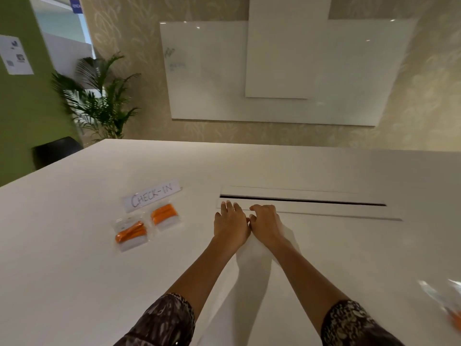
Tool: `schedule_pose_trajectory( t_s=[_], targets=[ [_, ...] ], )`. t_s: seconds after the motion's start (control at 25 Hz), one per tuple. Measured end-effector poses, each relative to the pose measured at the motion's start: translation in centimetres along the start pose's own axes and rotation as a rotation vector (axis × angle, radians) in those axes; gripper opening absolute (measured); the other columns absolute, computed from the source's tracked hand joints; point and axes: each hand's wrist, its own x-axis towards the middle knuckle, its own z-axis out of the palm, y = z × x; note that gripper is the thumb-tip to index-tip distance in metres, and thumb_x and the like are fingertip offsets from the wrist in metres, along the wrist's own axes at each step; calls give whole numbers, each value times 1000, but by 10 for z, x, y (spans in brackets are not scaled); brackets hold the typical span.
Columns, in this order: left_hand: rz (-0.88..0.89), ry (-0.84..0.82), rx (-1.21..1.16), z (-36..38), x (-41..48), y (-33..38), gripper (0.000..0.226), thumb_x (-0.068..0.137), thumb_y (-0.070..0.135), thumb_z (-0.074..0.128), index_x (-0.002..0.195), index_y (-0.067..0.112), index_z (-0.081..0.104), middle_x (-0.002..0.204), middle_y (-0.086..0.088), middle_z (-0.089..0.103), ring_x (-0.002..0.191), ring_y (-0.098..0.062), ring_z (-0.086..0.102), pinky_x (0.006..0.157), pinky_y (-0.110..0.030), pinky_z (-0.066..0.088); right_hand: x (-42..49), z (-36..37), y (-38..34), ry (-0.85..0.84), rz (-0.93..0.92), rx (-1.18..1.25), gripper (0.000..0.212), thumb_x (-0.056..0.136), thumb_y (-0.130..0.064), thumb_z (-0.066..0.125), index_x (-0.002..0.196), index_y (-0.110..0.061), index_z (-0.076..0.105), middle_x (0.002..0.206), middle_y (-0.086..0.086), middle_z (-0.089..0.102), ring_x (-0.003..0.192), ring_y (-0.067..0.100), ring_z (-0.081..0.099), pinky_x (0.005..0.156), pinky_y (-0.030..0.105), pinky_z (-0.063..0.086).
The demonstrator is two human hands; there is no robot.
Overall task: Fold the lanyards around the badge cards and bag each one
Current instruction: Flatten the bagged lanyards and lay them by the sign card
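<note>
1. Two bagged lanyards sit side by side on the white desk (74, 245), just under a paper sign (152, 195) that says CHECK-IN. The near bag (131, 234) and the far bag (165, 217) each show an orange lanyard folded up inside. They look finished and put there to be handed out.
2. Both hands are stretched far out, next to the long slot (303, 200) in the desk.
3. The left hand (230, 224) lies flat with its fingers (228, 206) spread, holding nothing I can see.
4. The right hand (265, 222) touches the left, with its fingers (259, 208) curled under. I cannot tell if it holds anything.
5. At the right edge there is a blurry clear bag (446, 299) with a bit of orange. It may be the next one to do.
</note>
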Motion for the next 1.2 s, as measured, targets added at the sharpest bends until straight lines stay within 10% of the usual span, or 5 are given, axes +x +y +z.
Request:
schedule_pose_trajectory(
  t_s=[1.2],
  targets=[
    [521,-83,-57,51,-92,395,46,99,33,36,138,8,39,150,-21,35,141,-35,28,107,-48,34,-168,-234,313,196,460,-105,37,90,-18,55,126,-11,59,123,12,64,135,26,33,97,36,37]
  ],
)
